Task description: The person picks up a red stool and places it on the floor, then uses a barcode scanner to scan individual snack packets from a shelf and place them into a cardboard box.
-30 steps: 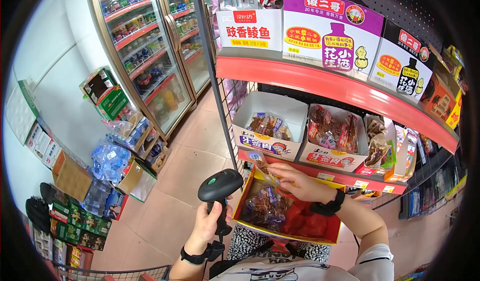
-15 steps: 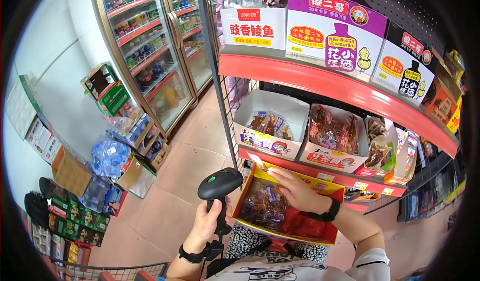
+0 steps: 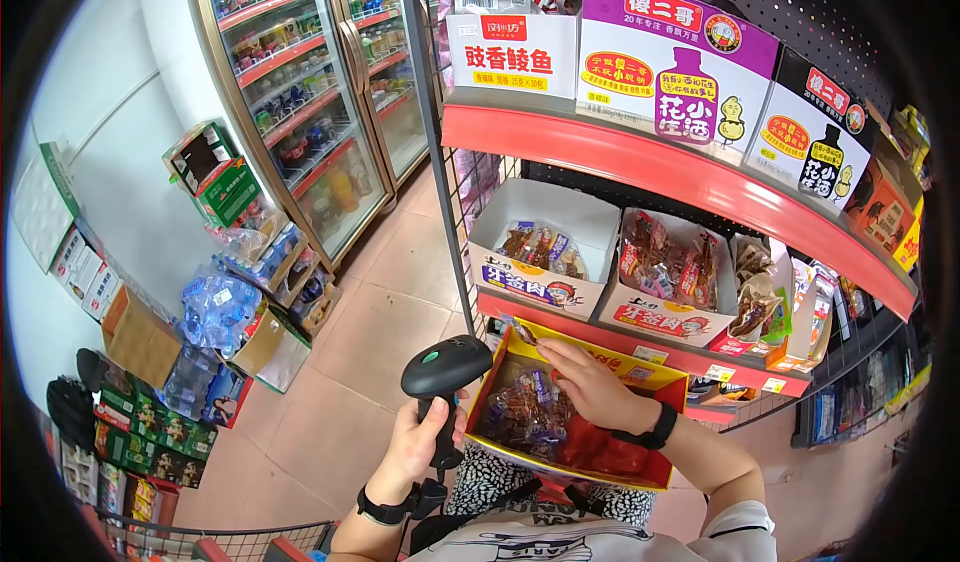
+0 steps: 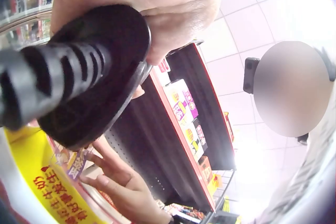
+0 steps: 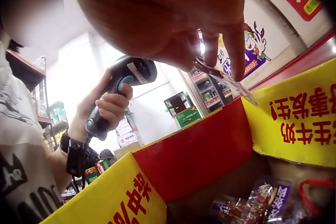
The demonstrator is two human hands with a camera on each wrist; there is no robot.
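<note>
My left hand (image 3: pixel 412 444) grips a black barcode scanner (image 3: pixel 446 367) by its handle, the head level with the carton's left edge. With its fingertips my right hand (image 3: pixel 596 394) holds a small snack packet (image 3: pixel 524 332) over the far left corner of a yellow and red carton (image 3: pixel 657 470). The right wrist view shows the packet (image 5: pixel 231 80) nearly edge-on between the fingers; purple print on the packet (image 4: pixel 79 165) appears in the left wrist view. Inside the carton lie several clear snack packets (image 3: pixel 525 409) and a red plastic bag (image 3: pixel 598 450), partly hidden by my right hand.
Ahead, a red-edged shelf (image 3: pixel 640 152) carries display boxes, including an open white box of packets (image 3: pixel 540 287) and another packet box (image 3: pixel 655 312). Glass-door fridges (image 3: pixel 300 112) stand at back left. Shrink-wrapped water bottles (image 3: pixel 215 312) and cartons line the left wall.
The packet has turned from lying broad side up to nearly edge-on, and the right fingers have shifted slightly. My left hand keeps its grip on the scanner. The head view has shifted a little.
</note>
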